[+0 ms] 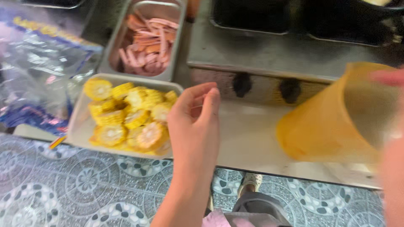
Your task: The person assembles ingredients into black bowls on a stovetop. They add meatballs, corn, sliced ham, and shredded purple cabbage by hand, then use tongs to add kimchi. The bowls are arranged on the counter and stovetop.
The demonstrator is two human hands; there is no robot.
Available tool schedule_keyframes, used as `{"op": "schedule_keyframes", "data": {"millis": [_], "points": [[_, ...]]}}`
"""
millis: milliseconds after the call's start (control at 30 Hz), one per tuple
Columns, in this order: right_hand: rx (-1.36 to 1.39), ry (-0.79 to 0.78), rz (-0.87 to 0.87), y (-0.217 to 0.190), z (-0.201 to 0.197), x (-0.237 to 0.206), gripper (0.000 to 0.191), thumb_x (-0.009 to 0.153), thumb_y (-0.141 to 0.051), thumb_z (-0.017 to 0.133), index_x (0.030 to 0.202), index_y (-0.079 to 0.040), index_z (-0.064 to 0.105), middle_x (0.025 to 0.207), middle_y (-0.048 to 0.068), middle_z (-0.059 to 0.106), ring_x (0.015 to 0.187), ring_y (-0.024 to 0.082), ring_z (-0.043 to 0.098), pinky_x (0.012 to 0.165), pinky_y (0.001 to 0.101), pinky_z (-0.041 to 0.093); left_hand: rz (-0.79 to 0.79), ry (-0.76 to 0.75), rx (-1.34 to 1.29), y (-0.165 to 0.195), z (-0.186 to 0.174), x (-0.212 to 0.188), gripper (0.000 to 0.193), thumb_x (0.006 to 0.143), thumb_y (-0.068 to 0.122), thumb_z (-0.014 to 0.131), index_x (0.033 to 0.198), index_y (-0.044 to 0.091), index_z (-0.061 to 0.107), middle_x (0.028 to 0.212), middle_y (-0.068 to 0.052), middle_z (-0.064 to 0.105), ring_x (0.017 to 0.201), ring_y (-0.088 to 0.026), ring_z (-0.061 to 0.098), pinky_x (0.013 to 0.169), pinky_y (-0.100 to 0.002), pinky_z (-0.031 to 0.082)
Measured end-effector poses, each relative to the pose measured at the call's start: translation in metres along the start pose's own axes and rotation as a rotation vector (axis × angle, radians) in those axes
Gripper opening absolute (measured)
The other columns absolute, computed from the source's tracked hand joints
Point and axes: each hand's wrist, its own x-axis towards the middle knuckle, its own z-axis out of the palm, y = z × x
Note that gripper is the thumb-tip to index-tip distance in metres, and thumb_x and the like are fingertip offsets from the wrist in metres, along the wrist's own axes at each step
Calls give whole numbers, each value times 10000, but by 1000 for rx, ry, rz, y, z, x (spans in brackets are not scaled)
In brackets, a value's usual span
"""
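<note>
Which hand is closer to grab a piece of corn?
Probably the left hand: it hovers open beside the tray of corn pieces. The right hand is busy holding the orange cup.

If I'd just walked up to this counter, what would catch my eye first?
Probably the bright yellow corn pieces heaped in a pale tray at the left of the counter, with the left hand hovering open just beside them. Next, the big translucent orange cup tilted at the right, gripped by the right hand. Behind the corn, a metal pan holds pink sliced sausage.
</note>
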Motion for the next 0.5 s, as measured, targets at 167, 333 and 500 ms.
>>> {"op": "schedule_keyframes", "data": {"millis": [167,333,500], "points": [[95,-505,-125,-73,56,-18,597,936,-272,682,1480,-57,560,1278,126,678,1122,187,648,920,336,521,30,75,15,-10,-44,3,250,935,238,654,1070,53,753,852,-27,735,725,-75,618,586,-247,485],[119,-748,196,-95,84,-16,435,1099,-304,407,1331,-142,737,1252,46,712,1019,237,685,865,361,509,98,175,-188,-21,-94,9,462,1059,358,472,1029,4,768,930,-49,754,844,-118,645,746,-282,498],[-139,-943,68,-91,103,-7,316,916,-326,650,1089,-149,846,1206,-9,738,1068,182,686,906,328,546,31,318,-193,-22,-134,21,595,1058,428,347,1035,14,774,873,-55,742,792,-147,620,735,-308,472]]}}
